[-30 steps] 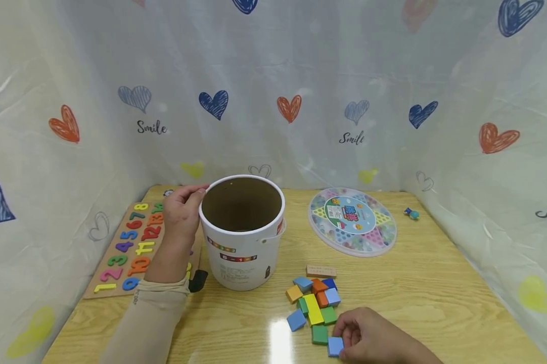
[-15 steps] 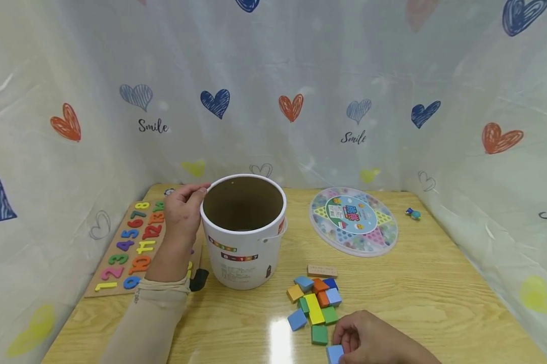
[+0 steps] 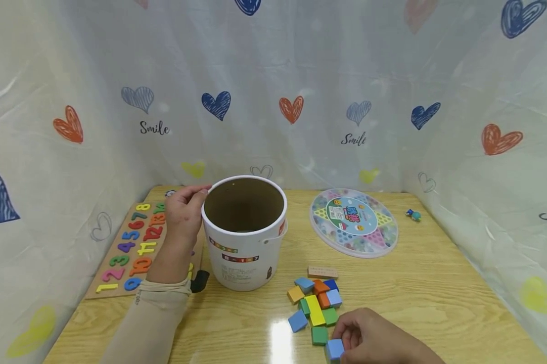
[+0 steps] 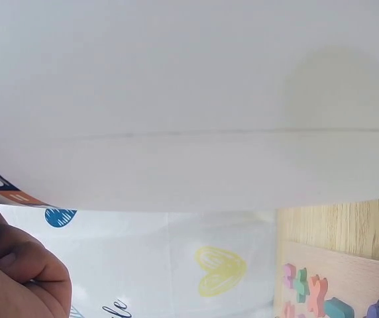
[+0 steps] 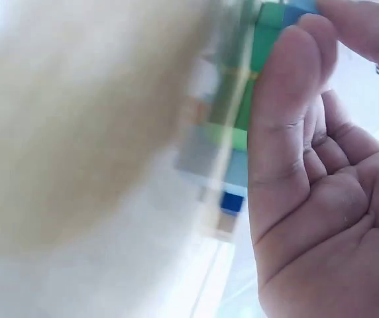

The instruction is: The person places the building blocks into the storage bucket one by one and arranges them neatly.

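Wood-grain surface [image 3: 419, 303] walled on three sides by heart-print "Smile" sheeting [image 3: 246, 65]; left hand [image 3: 184, 210] clamped on the rim of the white bucket [image 3: 242, 263], right hand [image 3: 369, 333] pinching a light-blue block [image 3: 334, 349] near the front edge of view, just beside a green one. Left forearm hides part of the number board [image 3: 114, 247]; right-wrist view blurred. Count: 1 bucket, 1 number board, 1 star-pattern game board [image 3: 354, 222], 1 small figurine [image 3: 413, 215], 1 plain wooden block [image 3: 322, 273], about 11 loose coloured blocks [image 3: 315, 310].
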The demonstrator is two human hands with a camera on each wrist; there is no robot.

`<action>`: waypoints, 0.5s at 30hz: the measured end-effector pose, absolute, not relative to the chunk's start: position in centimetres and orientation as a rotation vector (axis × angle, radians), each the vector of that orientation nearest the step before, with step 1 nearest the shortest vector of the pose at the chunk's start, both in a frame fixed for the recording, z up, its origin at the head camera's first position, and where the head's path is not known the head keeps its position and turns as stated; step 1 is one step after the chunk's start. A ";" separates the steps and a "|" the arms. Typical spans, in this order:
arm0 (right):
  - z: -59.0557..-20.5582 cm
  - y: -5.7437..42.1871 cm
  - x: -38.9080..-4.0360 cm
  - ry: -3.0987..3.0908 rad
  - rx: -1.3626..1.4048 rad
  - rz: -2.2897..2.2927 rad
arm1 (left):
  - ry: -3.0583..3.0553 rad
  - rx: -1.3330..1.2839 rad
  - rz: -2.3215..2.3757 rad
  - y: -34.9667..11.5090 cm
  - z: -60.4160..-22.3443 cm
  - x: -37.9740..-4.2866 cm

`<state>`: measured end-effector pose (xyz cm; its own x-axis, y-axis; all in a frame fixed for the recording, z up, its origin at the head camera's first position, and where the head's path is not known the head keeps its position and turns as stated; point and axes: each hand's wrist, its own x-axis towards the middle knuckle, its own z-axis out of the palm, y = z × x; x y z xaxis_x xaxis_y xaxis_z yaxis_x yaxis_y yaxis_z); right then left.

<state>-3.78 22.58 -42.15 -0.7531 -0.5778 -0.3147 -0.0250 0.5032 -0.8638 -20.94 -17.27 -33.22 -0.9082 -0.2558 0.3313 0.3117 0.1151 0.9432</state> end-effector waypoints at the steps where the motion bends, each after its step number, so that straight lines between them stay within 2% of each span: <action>1: -41.8 22.6 -4.1 2.174 -0.497 -1.240 | -1.984 -0.059 -1.850 -17.3 -33.2 -20.9; 8: -37.3 22.0 -8.3 2.198 -0.643 -1.398 | -1.978 -0.069 -1.854 -17.4 -33.1 -20.9; 11: -34.2 20.7 -10.8 2.241 -0.747 -1.458 | -1.970 -0.070 -1.856 -17.3 -33.1 -20.8; 15: -30.1 17.7 -14.1 2.306 -0.739 -1.535 | -1.970 -0.058 -1.863 -17.1 -33.1 -20.7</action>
<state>-14.11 17.72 -30.13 -0.8322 -0.5519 0.0528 -0.2619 0.3074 -0.9148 -20.72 -17.05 -33.11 -0.9082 -0.2565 0.3307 0.3158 0.0986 0.9437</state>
